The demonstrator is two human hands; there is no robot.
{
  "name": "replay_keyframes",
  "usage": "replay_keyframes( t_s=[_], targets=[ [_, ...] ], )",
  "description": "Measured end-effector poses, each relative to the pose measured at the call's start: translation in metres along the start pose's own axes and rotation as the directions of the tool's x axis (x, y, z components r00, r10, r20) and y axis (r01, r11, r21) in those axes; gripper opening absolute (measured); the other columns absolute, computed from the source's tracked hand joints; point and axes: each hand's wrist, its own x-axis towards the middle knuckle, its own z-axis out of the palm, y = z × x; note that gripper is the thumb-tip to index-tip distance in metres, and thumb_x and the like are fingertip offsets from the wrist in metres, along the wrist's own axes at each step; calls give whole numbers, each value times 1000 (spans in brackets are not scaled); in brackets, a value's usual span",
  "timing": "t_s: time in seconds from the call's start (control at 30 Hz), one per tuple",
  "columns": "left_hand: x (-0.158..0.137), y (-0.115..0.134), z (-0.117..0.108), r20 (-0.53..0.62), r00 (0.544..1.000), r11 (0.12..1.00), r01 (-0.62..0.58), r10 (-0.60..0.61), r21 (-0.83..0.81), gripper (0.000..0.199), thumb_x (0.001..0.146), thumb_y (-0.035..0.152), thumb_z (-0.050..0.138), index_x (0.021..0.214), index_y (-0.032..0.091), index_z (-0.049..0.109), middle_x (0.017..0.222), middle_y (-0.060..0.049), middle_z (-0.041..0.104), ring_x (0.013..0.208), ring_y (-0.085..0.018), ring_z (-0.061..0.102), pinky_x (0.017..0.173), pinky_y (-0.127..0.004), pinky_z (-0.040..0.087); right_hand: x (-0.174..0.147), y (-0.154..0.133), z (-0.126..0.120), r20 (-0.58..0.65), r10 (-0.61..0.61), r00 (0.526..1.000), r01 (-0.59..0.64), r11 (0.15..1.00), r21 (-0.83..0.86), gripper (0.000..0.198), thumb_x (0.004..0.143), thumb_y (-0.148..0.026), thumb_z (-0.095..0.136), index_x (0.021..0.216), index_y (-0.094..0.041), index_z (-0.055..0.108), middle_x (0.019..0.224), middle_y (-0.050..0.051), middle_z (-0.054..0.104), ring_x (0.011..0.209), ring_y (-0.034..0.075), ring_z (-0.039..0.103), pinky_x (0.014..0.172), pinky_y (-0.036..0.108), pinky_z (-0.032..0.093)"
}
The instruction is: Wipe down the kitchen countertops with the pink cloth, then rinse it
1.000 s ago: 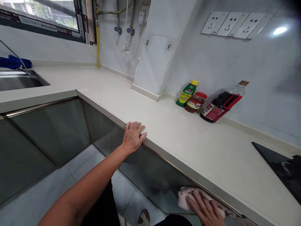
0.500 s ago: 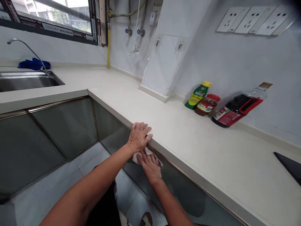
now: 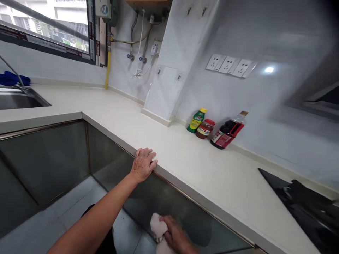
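My left hand [image 3: 143,164] rests on the front edge of the pale countertop [image 3: 201,169], fingers laid over the top with gaps between them. It holds nothing. Lower down, my right hand [image 3: 177,235] is closed on a bunched whitish cloth [image 3: 158,225], somewhat blurred by motion. Part of the cloth hangs below the fingers near the bottom of the view. Behind the right hand is the dark glossy cabinet door [image 3: 190,210] under the counter; whether the cloth touches it I cannot tell.
Against the wall stand a green bottle [image 3: 196,121], a red-lidded jar [image 3: 205,129] and a large dark sauce bottle [image 3: 227,132]. A black cooktop [image 3: 293,204] lies at right. On the left are a steel sink [image 3: 21,100] and blue cloth [image 3: 14,79]. Wall sockets [image 3: 227,65] sit above.
My right hand has come down and away from beneath the counter edge, and the spread-out cloth is now bunched in it. The left hand stays on the edge. The view has turned right.
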Motion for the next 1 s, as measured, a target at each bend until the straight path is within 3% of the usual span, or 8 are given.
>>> replay_keyframes(
  t_s=[0.13,0.23,0.3,0.4,0.53,0.57,0.8,1.0],
  targets=[
    [0,-1,6,-41,999,1000,9,-9,-11,32,97,36,47,118,22,67,126,-11,67,125,-30,53,114,-53,33,-50,14,-48,-195,260,946,-197,935,294,51,95,-54,49,136,-23,51,129,10,65,112,24,63,90,35,54],
    [1,-3,6,-53,999,1000,-7,7,-11,32,97,36,47,117,21,68,126,-12,67,124,-30,54,113,-54,34,-84,20,-115,-462,479,747,-222,834,506,64,89,-62,50,141,-23,44,136,11,61,120,27,60,90,33,53],
    [2,-4,5,-63,998,1000,-19,19,-13,32,97,35,46,116,21,68,125,-12,68,123,-31,54,112,-55,34,-101,28,-164,-598,485,638,-233,862,450,66,88,-63,51,142,-26,44,140,11,59,121,27,58,92,34,52],
    [4,-5,3,-72,997,1000,-30,31,4,33,97,34,46,116,20,69,124,-13,69,123,-32,56,111,-56,35,-114,51,-219,-690,448,569,-344,891,294,65,86,-57,48,142,-23,46,137,14,59,122,31,57,100,42,49],
    [5,-8,6,-77,996,999,-40,43,32,33,96,35,46,116,22,69,124,-13,69,123,-32,56,111,-56,36,-112,86,-238,-873,368,322,-740,673,11,69,85,-53,38,144,-18,48,152,22,40,134,46,42,104,66,38],
    [5,-9,8,-80,996,998,-46,49,39,33,96,35,46,116,21,69,124,-13,69,123,-32,56,111,-55,35,-109,91,-236,-879,352,320,-782,622,-36,69,87,-55,35,146,-20,48,154,21,37,136,47,40,104,67,37],
    [5,-14,23,-134,990,995,-39,50,87,35,96,36,43,113,18,68,120,-14,69,122,-33,56,111,-56,33,-61,74,-208,-667,509,544,-817,501,-284,62,94,-64,33,139,-29,57,153,12,46,138,41,41,107,65,33],
    [7,-15,22,-114,992,991,-47,62,125,30,97,34,45,115,21,64,122,-9,68,122,-31,57,112,-55,35,-17,13,-177,-461,176,870,-402,795,-454,48,103,-48,30,142,-36,54,155,2,46,144,31,35,114,54,30]
  ],
)
